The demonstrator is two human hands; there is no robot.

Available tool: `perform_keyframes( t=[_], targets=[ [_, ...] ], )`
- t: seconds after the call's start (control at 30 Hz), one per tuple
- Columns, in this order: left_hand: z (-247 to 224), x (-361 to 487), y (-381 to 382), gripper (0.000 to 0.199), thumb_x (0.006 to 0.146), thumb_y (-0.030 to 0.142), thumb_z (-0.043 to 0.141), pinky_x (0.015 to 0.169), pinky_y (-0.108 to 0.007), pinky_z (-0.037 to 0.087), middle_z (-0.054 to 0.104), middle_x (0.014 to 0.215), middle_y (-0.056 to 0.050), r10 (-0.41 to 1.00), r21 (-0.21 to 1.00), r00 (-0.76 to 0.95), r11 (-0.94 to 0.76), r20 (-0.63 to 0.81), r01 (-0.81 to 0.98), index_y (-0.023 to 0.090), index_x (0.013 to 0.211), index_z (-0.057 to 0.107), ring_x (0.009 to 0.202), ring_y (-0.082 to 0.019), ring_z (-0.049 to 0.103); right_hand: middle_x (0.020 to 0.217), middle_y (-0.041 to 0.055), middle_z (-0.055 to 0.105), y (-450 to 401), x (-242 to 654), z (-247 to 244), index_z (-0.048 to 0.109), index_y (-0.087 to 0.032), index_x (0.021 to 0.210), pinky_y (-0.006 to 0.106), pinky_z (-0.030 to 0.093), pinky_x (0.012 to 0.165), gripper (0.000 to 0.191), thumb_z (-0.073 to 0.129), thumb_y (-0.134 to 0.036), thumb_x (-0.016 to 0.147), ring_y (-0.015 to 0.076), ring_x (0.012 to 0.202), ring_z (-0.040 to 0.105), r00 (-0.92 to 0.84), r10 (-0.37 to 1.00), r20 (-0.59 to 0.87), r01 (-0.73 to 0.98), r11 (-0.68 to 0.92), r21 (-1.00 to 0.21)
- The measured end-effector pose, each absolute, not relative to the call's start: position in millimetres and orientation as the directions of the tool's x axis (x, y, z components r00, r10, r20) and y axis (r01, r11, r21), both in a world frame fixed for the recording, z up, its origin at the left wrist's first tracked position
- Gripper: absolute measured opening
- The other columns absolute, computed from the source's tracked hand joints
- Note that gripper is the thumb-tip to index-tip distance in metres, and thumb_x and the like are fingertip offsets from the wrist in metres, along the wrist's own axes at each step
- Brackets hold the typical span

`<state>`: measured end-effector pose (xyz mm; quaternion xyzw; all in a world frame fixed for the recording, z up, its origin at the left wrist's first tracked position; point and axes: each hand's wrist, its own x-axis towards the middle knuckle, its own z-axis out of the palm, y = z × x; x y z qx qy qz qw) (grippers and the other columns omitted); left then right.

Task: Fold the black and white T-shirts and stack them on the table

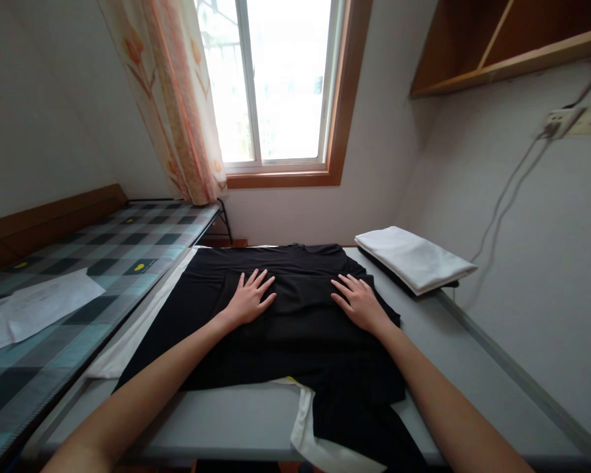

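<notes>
Black clothing (295, 328) lies spread over the table, with a smaller folded black piece on top of a wider black layer. My left hand (250, 297) rests palm down on the left part of the folded piece, fingers spread. Toward its right end my right hand (358, 301) lies flat as well, its fingers apart. Neither hand grips the cloth. White fabric (132, 335) shows from beneath the black layer at the left. Near the front edge, a black sleeve-like part (359, 407) hangs over more white cloth (303, 420).
A folded white cloth (414, 256) sits on something black at the table's (236, 420) back right. To the left stands a bed with a checked mattress (93, 243) and papers (39, 309). A cord (507, 190) runs down the right wall; a shelf (512, 59) juts out above.
</notes>
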<state>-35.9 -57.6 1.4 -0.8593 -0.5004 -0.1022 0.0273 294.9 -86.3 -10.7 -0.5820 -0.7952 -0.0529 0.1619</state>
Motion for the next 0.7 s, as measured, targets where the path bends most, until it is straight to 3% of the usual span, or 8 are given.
perform_keyframes(
  t=[0.23, 0.4, 0.47, 0.57, 0.7],
  targets=[
    [17, -38, -69, 0.046, 0.097, 0.044, 0.037, 0.112, -0.048, 0.028, 0.056, 0.137, -0.011, 0.805, -0.001, 0.441, -0.48, 0.397, 0.877, 0.023, 0.132, 0.058, 0.131, -0.03, 0.044, 0.132, 0.0097, 0.061, -88, 306, -7, 0.067, -0.023, 0.12, 0.047, 0.037, 0.106, 0.043, 0.038, -0.043, 0.096, 0.0281, 0.124, 0.052, -0.168, 0.906, 0.388, 0.955, 0.247, -0.165],
    [33, -71, -58, 0.038, 0.097, 0.034, 0.032, 0.092, -0.042, 0.043, 0.065, 0.108, -0.016, 0.908, 0.027, 0.144, -0.168, 0.394, 0.985, 0.017, 0.107, 0.064, 0.106, -0.03, 0.06, 0.115, 0.0138, 0.065, -85, 330, -3, 0.069, -0.018, 0.111, 0.041, 0.044, 0.1, 0.039, 0.042, -0.037, 0.09, 0.0279, 0.11, 0.059, -0.027, 0.889, 0.457, 0.933, 0.186, -0.308],
    [34, -91, -50, 0.037, 0.096, 0.04, 0.034, 0.082, -0.038, 0.047, 0.067, 0.104, -0.015, 0.944, 0.109, -0.012, -0.025, 0.33, 0.994, 0.018, 0.106, 0.062, 0.097, -0.03, 0.064, 0.107, 0.0148, 0.066, -83, 341, -4, 0.069, -0.016, 0.107, 0.039, 0.047, 0.096, 0.038, 0.042, -0.034, 0.088, 0.0269, 0.102, 0.062, 0.06, 0.878, 0.475, 0.911, 0.147, -0.386],
    [32, -118, -38, 0.048, 0.091, 0.059, 0.036, 0.073, -0.034, 0.048, 0.071, 0.093, -0.013, 0.976, 0.234, -0.201, 0.176, 0.084, 0.956, 0.02, 0.095, 0.064, 0.089, -0.031, 0.068, 0.099, 0.0156, 0.067, -81, 356, -7, 0.07, -0.015, 0.101, 0.037, 0.05, 0.088, 0.036, 0.042, -0.032, 0.086, 0.0257, 0.089, 0.065, 0.196, 0.875, 0.443, 0.898, 0.021, -0.438],
    [27, -133, -27, 0.063, 0.087, 0.071, 0.029, 0.069, -0.031, 0.047, 0.072, 0.079, -0.01, 0.979, 0.374, -0.157, 0.195, -0.132, 0.907, 0.02, 0.08, 0.065, 0.077, -0.028, 0.07, 0.091, 0.0161, 0.069, -81, 361, -10, 0.071, -0.014, 0.095, 0.038, 0.05, 0.081, 0.041, 0.043, -0.043, 0.088, 0.0283, 0.087, 0.066, 0.287, 0.917, 0.275, 0.905, -0.166, -0.392]
  ],
)
